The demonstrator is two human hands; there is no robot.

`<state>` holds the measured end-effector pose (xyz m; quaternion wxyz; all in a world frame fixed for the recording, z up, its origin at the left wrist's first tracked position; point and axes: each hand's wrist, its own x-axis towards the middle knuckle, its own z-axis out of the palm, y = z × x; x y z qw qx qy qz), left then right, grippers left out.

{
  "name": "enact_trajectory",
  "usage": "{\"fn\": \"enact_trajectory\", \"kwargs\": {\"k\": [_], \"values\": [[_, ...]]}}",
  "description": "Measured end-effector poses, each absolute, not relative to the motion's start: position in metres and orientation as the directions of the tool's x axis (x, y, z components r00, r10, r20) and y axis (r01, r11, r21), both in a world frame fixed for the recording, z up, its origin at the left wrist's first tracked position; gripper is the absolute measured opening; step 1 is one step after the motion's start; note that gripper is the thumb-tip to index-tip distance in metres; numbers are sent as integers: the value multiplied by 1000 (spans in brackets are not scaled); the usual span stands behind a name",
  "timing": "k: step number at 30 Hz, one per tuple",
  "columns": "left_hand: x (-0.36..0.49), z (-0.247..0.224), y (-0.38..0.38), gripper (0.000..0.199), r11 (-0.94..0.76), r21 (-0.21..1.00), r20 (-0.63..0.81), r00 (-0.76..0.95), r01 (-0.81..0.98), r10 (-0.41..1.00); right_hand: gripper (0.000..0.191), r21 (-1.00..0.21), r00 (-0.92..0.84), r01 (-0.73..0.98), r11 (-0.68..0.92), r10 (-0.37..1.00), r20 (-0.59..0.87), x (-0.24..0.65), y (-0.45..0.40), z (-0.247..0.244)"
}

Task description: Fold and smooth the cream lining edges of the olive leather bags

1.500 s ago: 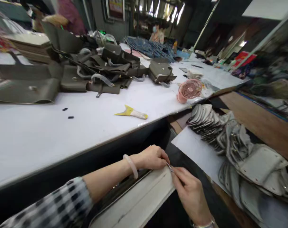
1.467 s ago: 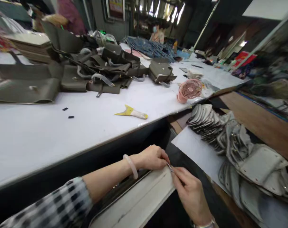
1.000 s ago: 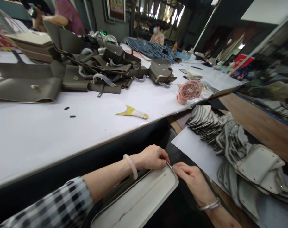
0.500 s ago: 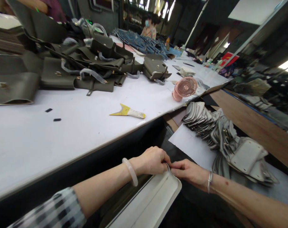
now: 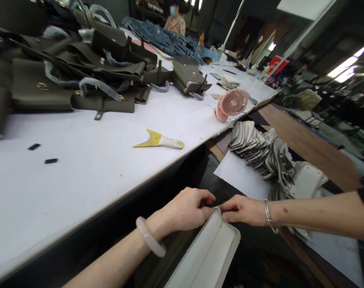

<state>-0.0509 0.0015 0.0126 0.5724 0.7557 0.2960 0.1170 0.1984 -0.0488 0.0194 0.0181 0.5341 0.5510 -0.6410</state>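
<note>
Tilted steeper, the white panel (image 5: 208,256) is pinched by right hand (image 5: 227,210); left hand (image 5: 186,210), fingers parted, touches it.

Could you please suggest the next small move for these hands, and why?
Perhaps the right hand should slide along the pale panel's end towards its near corner: that corner looks free, while both hands, the left included, meet at the far one.

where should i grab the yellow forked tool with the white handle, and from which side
Probably best by the white handle, pinched across its narrow width, coming from above the near edge of the white table. The yellow forked tool lies flat with its handle end by that edge, while the far end spreads into two points.
</note>
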Motion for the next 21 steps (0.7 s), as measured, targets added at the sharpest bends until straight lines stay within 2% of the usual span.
{"fn": "enact_trajectory", "kwargs": {"k": [6,11,14,16,18,20,21], "values": [[-109,28,-51,32,21,903,-283,559,429,780,58,-739,-352,599,-307,728,-588,196,-69,8],[-130,36,-117,44,81,863,-269,319,498,909,69,-816,-322,500,-290,812,-486,199,-78,-5],[-131,30,-148,45,182,852,-299,170,491,939,73,-854,-312,469,-227,861,-401,198,-76,-8],[-129,22,-160,40,245,853,-318,88,460,944,68,-848,-290,522,-90,917,-275,192,-75,-4],[-128,13,-164,34,301,856,-345,32,420,938,58,-803,-315,585,119,945,-89,183,-73,6],[-127,7,-165,28,338,854,-373,13,395,928,47,-763,-412,575,297,910,44,172,-69,17],[-127,6,-164,26,348,847,-383,9,402,924,44,-770,-462,542,336,885,61,168,-64,22]]}}
